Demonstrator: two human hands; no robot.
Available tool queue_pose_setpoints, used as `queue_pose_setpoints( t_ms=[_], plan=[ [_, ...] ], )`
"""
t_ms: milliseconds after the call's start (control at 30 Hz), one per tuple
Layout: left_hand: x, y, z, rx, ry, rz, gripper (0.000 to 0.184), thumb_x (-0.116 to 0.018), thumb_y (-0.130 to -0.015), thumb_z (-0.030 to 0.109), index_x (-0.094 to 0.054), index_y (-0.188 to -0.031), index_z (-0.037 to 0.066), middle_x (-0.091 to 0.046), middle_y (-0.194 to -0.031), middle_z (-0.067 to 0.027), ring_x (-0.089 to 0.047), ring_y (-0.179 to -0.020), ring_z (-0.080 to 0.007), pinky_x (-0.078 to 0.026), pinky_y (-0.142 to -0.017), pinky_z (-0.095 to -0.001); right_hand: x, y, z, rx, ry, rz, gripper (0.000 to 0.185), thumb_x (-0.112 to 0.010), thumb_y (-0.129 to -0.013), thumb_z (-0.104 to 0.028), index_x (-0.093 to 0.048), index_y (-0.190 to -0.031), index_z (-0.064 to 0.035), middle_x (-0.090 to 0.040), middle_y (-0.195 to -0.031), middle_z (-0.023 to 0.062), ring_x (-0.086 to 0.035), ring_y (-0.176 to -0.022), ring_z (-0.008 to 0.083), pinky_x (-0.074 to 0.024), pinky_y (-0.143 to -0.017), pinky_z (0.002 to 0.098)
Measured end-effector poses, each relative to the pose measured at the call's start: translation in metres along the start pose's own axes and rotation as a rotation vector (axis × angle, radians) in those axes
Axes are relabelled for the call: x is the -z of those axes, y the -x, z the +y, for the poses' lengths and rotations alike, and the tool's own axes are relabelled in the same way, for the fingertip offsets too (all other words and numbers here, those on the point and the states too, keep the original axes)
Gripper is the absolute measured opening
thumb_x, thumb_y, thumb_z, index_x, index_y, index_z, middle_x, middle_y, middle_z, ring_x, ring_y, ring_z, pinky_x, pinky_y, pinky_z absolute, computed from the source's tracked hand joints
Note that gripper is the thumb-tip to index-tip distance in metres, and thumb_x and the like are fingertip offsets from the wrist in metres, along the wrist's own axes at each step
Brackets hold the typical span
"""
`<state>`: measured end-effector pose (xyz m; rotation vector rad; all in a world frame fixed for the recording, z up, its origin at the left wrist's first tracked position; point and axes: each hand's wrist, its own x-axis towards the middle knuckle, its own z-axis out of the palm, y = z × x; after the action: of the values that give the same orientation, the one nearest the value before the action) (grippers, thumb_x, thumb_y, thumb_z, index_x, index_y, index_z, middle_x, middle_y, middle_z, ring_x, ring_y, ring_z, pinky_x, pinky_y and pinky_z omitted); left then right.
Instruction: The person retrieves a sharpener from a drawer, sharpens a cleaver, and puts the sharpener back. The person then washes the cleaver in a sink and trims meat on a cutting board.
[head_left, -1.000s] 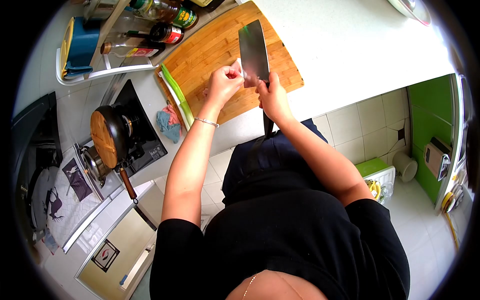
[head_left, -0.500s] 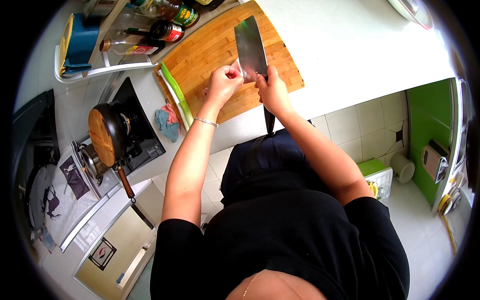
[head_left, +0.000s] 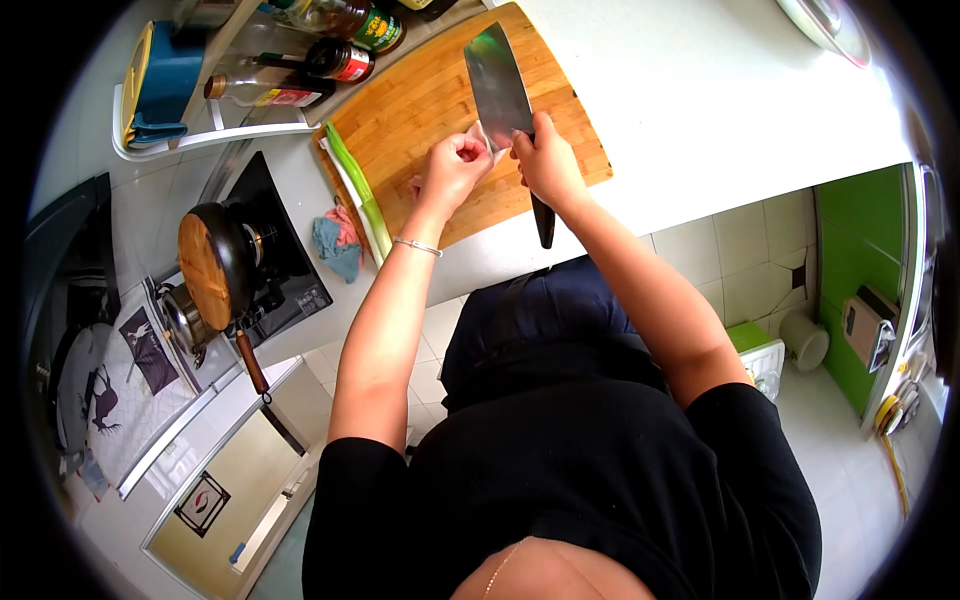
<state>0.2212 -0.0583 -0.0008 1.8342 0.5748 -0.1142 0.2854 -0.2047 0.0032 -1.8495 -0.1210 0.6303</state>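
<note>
My right hand [head_left: 548, 165] is closed round the cleaver [head_left: 497, 85], near where its handle meets the blade. The broad blade points away from me over the wooden cutting board [head_left: 420, 90]. Just left of the blade, my left hand [head_left: 455, 172] pinches a piece of pale pink meat [head_left: 476, 133], which is partly hidden behind the fingers and the blade. A little more pink meat shows on the board at the left side of my left wrist. Green stalks with white ends [head_left: 355, 185] lie along the board's left edge.
Sauce bottles [head_left: 270, 92] stand on a rack at the upper left. A black pan [head_left: 235, 262] with a wooden lid [head_left: 205, 270] sits on the stove [head_left: 290, 285]. Cloths [head_left: 338, 245] lie left of the board. At the upper right is a bowl [head_left: 835, 30].
The cleaver has moved slightly away from me and its handle now points more to the right. My right hand has gone slightly forward with it. My left hand keeps its pinch.
</note>
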Motion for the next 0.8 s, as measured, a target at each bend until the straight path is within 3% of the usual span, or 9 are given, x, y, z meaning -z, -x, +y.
queue_pose_setpoints(
  t_ms=[233, 333, 400, 567, 633, 800],
  plan=[
    [-0.003, 0.006, 0.012, 0.023, 0.012, 0.028, 0.005, -0.063, -0.076, 0.004, -0.060, -0.079, 0.000, -0.056, -0.072, 0.0023, -0.049, -0.064, -0.0049, -0.042, -0.061, -0.0195, -0.009, -0.014, -0.003, -0.027, -0.024, 0.018, 0.022, -0.047, -0.088, -0.021, -0.042, -0.091, -0.0001, -0.063, -0.078, 0.0238, -0.059, -0.074, 0.0428, -0.0451, -0.067, 0.0491],
    [0.000, 0.006, 0.010, 0.027, 0.012, 0.037, 0.006, -0.062, -0.076, 0.003, -0.060, -0.081, 0.000, -0.057, -0.074, 0.0015, -0.050, -0.066, -0.0052, -0.042, -0.062, -0.0198, -0.009, -0.012, -0.011, -0.093, -0.119, 0.016, 0.021, -0.047, -0.090, -0.021, -0.042, -0.092, 0.0000, -0.063, -0.073, 0.0203, -0.061, -0.063, 0.0361, -0.0471, -0.059, 0.0445],
    [0.004, 0.004, 0.009, 0.045, 0.058, 0.098, 0.007, -0.061, -0.076, 0.003, -0.059, -0.082, 0.000, -0.057, -0.076, 0.0004, -0.051, -0.069, -0.0060, -0.043, -0.064, -0.0202, -0.008, -0.006, -0.011, -0.069, -0.260, 0.077, 0.021, -0.047, -0.091, -0.020, -0.041, -0.093, 0.0003, -0.061, -0.067, 0.0157, -0.059, -0.052, 0.0264, -0.0463, -0.049, 0.0379],
    [0.012, -0.003, 0.010, 0.094, 0.019, 0.112, 0.005, -0.061, -0.075, 0.002, -0.058, -0.079, 0.001, -0.057, -0.075, -0.0011, -0.052, -0.069, -0.0078, -0.043, -0.064, -0.0210, 0.009, 0.015, -0.011, -0.075, -0.296, 0.111, 0.018, -0.048, -0.092, -0.018, -0.041, -0.094, -0.0004, -0.059, -0.065, 0.0121, -0.056, -0.047, 0.0202, -0.0444, -0.044, 0.0326],
    [0.014, -0.004, 0.011, 0.088, -0.101, 0.110, 0.007, -0.062, -0.073, 0.003, -0.058, -0.079, 0.001, -0.057, -0.075, -0.0019, -0.053, -0.069, -0.0085, -0.044, -0.064, -0.0217, 0.012, 0.026, -0.012, -0.070, -0.330, 0.061, 0.014, -0.048, -0.093, -0.015, -0.043, -0.097, -0.0029, -0.054, -0.067, 0.0050, -0.048, -0.047, 0.0093, -0.0414, -0.043, 0.0252],
    [0.013, -0.002, 0.012, 0.078, -0.123, 0.106, 0.009, -0.064, -0.072, 0.004, -0.058, -0.079, 0.000, -0.058, -0.075, -0.0028, -0.054, -0.068, -0.0092, -0.044, -0.063, -0.0220, 0.007, 0.040, -0.007, -0.125, -0.307, -0.017, 0.014, -0.049, -0.092, -0.015, -0.042, -0.094, -0.0032, -0.055, -0.067, 0.0052, -0.049, -0.048, 0.0095, -0.0416, -0.042, 0.0251]
  ],
)
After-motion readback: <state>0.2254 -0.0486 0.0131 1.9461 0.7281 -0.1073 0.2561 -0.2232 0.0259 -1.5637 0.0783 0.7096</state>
